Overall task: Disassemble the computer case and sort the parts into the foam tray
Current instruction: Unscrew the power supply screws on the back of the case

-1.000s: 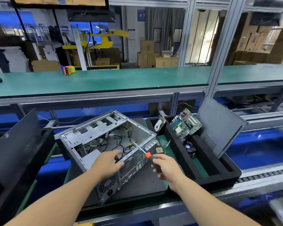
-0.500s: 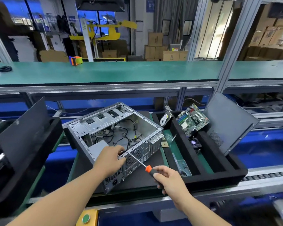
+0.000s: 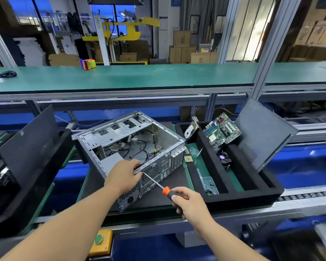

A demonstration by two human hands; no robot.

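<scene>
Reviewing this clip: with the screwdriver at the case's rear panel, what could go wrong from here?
The screwdriver tip sits right beside the left hand gripping the computer case rim; a slip might jab the fingers. A freed screw could drop among the cables inside.

No legible text or labels anywhere

tape dispenser [image 3: 88, 64] on green bench [image 3: 139, 76] | black cable [image 3: 5, 74] far left | cardboard boxes [image 3: 182, 47] behind

bright, even overhead light; wide-angle bending at edges (bottom right corner blurred).
</scene>
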